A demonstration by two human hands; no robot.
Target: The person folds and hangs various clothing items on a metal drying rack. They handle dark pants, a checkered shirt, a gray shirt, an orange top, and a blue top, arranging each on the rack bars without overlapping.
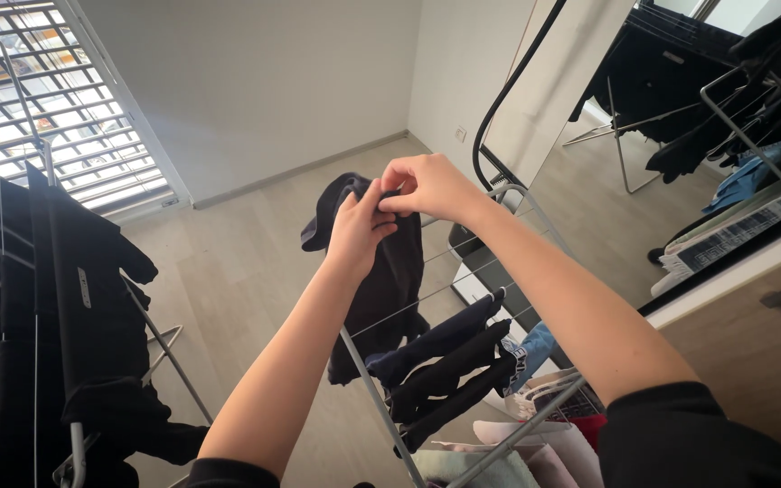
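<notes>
Both my hands meet at the top of a dark navy garment (381,280) that hangs over the far end of a metal drying rack (368,375). My left hand (357,228) pinches the cloth's upper edge. My right hand (428,186) grips the same edge just to the right, fingers closed on it. Below them, several dark socks (449,361) lie folded over the rack's wires.
Black clothes (56,307) fill the rack's raised left wing. A large leaning mirror (680,117) on the right reflects the rack and laundry. A wooden cabinet (761,334) stands at the right edge. Light-coloured laundry (499,452) lies at the bottom. A barred window (38,99) is at the upper left.
</notes>
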